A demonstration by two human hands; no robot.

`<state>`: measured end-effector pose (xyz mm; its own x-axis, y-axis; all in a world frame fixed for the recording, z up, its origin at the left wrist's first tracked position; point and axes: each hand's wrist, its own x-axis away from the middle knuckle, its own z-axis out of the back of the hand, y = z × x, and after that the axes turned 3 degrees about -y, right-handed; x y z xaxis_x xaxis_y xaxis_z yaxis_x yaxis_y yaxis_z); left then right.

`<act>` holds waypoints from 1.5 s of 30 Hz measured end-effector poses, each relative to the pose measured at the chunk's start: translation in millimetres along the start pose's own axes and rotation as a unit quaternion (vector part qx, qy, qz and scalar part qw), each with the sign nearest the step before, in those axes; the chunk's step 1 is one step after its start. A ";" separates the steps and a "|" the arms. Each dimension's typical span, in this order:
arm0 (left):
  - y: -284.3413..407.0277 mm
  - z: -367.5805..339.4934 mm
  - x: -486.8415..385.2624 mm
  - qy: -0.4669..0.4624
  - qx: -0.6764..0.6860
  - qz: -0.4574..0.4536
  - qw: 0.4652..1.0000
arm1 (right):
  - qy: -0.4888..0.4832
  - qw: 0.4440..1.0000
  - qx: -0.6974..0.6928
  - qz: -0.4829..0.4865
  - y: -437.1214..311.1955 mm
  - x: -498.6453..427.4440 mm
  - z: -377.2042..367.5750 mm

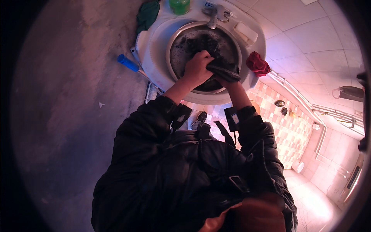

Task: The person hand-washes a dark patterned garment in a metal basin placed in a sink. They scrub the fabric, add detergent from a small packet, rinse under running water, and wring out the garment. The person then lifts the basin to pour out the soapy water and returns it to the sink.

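Note:
A round metal basin [171,43] sits in the white washbasin [156,40], holding dark, sudsy water. Over the basin's near right side, the fingers of my left hand [198,67] grip the edge of a wet dark cloth item [224,71]. That cloth lies across my right hand [222,81] and hides its fingers; only the part near the wrist shows beneath. More dark fabric [204,43] rests in the water just beyond my left hand, with foam around it.
A metal faucet [213,20] overhangs the basin's far rim. Around the washbasin are a green container [179,6], a pale soap-like block [246,32], a dark green cloth [147,16] and a red cloth [257,64]. A blue-ended handle [128,63] leans at left; pipes [289,87] run along the right wall.

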<state>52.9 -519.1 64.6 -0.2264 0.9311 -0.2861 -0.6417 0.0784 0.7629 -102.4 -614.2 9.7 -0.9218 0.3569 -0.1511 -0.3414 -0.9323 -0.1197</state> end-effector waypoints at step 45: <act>24.1 25.9 9.0 -0.317 0.517 0.232 0.760 | -0.011 0.897 -0.429 -0.110 -0.9 -30.9 9.5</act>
<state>54.4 -499.7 95.5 0.3568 0.9029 0.2398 0.3933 -0.3780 0.8381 -75.3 -625.0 23.7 -0.8564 0.5161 -0.0125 -0.2575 -0.4479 -0.8562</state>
